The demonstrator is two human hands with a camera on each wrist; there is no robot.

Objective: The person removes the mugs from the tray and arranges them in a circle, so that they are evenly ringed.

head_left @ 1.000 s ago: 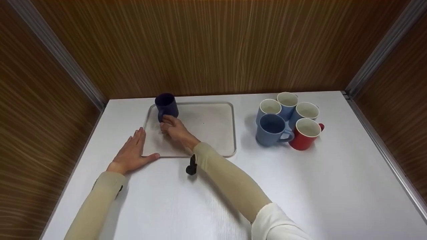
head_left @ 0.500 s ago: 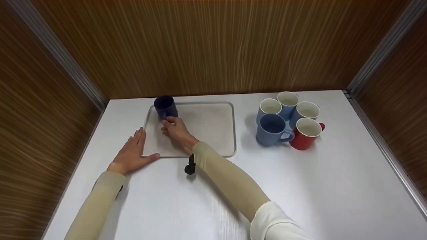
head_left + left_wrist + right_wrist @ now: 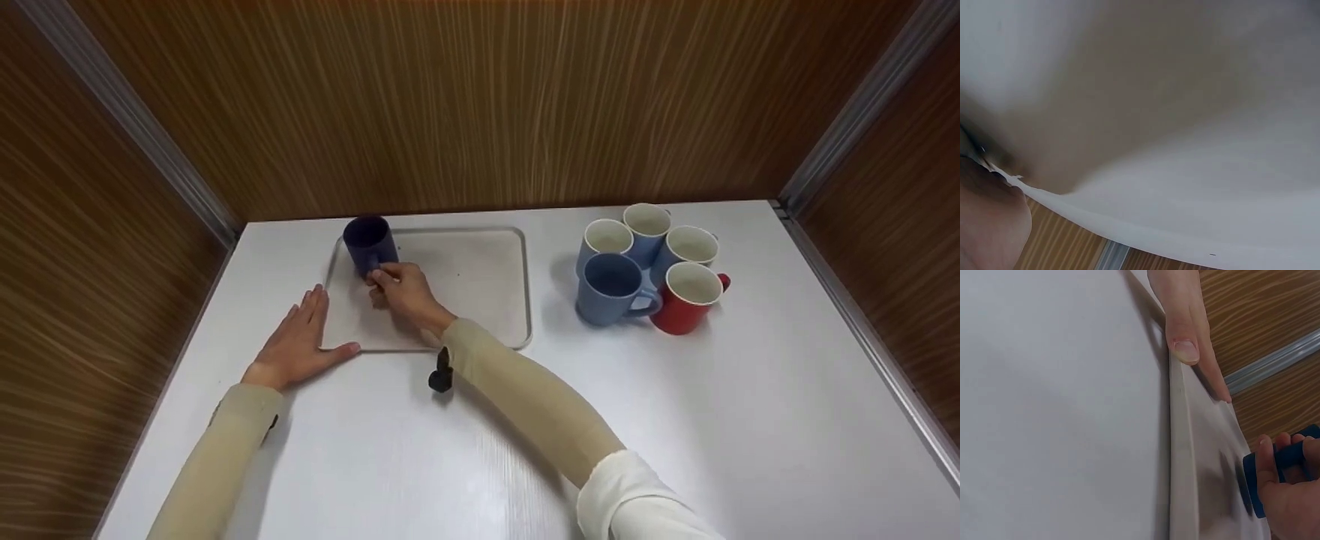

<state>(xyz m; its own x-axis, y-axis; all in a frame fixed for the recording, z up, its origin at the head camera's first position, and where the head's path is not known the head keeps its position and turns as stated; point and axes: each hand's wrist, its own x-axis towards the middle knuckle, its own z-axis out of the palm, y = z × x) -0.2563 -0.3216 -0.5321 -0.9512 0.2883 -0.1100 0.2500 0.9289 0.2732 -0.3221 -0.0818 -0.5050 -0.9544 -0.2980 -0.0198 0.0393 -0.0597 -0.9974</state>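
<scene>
In the head view, a dark blue mug (image 3: 369, 244) stands upright at the far left corner of the pale tray (image 3: 480, 292), its handle turned toward the person. The right hand (image 3: 409, 292) pinches that handle between thumb and fingers. In the right wrist view, the curled fingers of the right hand (image 3: 1289, 500) wrap the handle of the blue mug (image 3: 1253, 484); whether its base touches the tray is unclear. The left hand (image 3: 292, 345) lies flat with straight fingers along the tray's near left corner, thumb spread on the front rim. The left wrist view barely shows that hand (image 3: 991, 219).
Right of the tray stand a grey-blue mug (image 3: 611, 292), a red mug (image 3: 681, 311) and several blue mugs with white insides (image 3: 646, 236), close together. Wood-grain panels (image 3: 480, 105) wall the white table (image 3: 420, 465) at the back and sides.
The dark blue mug has shifted slightly left and its handle has swung right, toward the person. The right hand's fingers have settled onto the handle. The left hand has stayed in place.
</scene>
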